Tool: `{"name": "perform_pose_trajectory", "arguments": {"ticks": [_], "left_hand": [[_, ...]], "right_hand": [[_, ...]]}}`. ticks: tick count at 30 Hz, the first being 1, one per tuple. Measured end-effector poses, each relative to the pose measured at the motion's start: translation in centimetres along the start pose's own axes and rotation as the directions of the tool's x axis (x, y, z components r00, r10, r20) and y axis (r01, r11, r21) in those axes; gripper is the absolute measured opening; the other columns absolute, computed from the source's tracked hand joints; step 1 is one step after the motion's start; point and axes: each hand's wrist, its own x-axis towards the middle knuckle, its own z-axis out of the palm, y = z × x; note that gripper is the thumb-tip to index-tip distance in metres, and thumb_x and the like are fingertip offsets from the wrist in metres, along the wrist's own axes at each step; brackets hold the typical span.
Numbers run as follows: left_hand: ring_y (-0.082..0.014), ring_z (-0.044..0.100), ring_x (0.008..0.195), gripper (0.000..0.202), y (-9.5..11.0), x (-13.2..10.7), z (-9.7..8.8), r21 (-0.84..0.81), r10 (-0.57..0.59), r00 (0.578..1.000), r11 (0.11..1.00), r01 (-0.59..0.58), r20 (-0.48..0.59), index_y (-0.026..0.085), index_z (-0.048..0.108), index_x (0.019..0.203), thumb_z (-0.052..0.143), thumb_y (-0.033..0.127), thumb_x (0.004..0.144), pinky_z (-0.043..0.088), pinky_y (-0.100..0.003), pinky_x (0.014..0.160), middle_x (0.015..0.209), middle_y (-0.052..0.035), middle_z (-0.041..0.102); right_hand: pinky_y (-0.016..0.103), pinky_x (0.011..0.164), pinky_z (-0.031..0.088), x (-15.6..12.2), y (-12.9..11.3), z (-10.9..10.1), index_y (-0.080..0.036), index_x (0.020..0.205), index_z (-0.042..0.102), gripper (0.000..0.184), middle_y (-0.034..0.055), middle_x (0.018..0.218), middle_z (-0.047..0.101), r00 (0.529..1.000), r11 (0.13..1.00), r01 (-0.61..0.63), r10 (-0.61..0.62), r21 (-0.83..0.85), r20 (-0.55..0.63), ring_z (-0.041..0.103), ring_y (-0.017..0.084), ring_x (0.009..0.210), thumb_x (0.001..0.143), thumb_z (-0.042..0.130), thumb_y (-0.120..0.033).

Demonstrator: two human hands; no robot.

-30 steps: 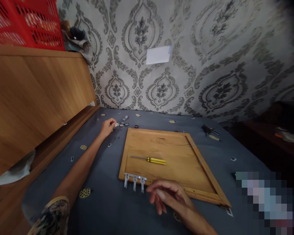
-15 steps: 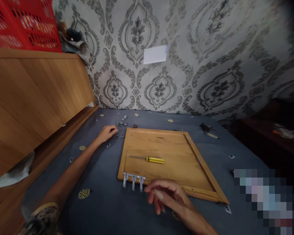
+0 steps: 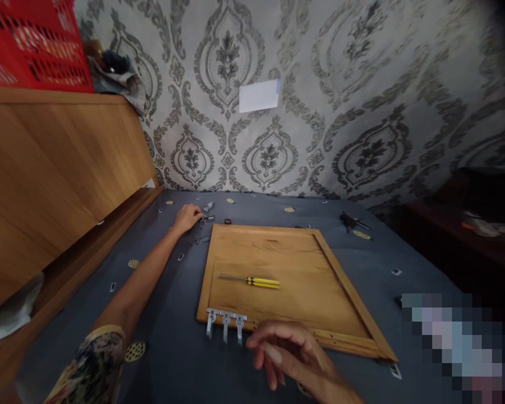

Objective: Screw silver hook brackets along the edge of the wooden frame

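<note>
My left hand [image 3: 188, 217] reaches over the cloth, its fingers pinched together at the edge of a small pile of metal hardware [image 3: 206, 220]; what lies between them is too small to make out. My right hand [image 3: 292, 350] hovers by the near edge of a framed wooden panel [image 3: 273, 249], fingers loosely curled and apart, holding nothing visible. Left of that hand, a metal strip with three hooks [image 3: 226, 320] lies along the panel's near rail, its hooks hanging over the edge. A yellow-handled screwdriver [image 3: 263, 282] rests on the panel, shaft to the left.
A dark patterned cloth [image 3: 164, 314] lies under everything. Dark pliers-like tools [image 3: 353, 221] lie at the back right, and a small dark block [image 3: 228, 221] behind the panel. A wooden cabinet [image 3: 63, 179] bearing a red basket [image 3: 37, 45] borders the left; a papered wall stands behind.
My left hand has moved away from me, from beside a thin wire-like piece to the hardware pile. My right hand stays near the hook strip. The view has shifted slightly.
</note>
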Motion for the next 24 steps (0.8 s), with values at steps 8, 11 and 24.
{"name": "perform_pose_trajectory", "arguments": {"ticks": [8, 11, 24], "left_hand": [[-0.0248, 0.067, 0.112, 0.037, -0.3, 0.4, 0.3, -0.073, -0.06, 0.994, 0.995, 0.066, 0.088, 0.017, 0.063, 0.131, 0.066, 0.039, 0.101, 0.06, -0.046, 0.094, 0.131, -0.0107, 0.065], [-0.0252, 0.067, 0.112, 0.038, -0.4, 0.6, 0.0, -0.107, -0.079, 0.991, 0.99, 0.091, 0.107, 0.016, 0.063, 0.13, 0.067, 0.039, 0.1, 0.06, -0.045, 0.093, 0.132, -0.0105, 0.065], [-0.0262, 0.067, 0.112, 0.039, -0.4, 1.2, 0.1, -0.212, -0.211, 0.976, 0.952, 0.219, 0.058, 0.016, 0.064, 0.13, 0.068, 0.039, 0.099, 0.06, -0.044, 0.092, 0.133, -0.0102, 0.064]], "right_hand": [[0.019, 0.053, 0.037, 0.0, 0.3, 0.1, -0.025, 0.106, 0.079, 0.04, 0.0027, 0.08, 0.072, 1.0, 1.0, 0.005, -0.005, -0.01, 0.024, 0.059, 0.005, 0.056, 0.09, 0.07, -0.061], [0.019, 0.054, 0.038, 0.0, 0.3, 0.0, -0.027, 0.106, 0.079, 0.038, 0.0022, 0.081, 0.073, 1.0, 1.0, 0.008, -0.008, -0.008, 0.025, 0.059, 0.005, 0.056, 0.09, 0.07, -0.06], [0.018, 0.055, 0.039, -0.1, 0.2, 0.2, -0.028, 0.105, 0.08, 0.038, 0.0018, 0.081, 0.072, 1.0, 1.0, -0.008, 0.008, -0.012, 0.019, 0.06, 0.005, 0.058, 0.09, 0.07, -0.061]]}}
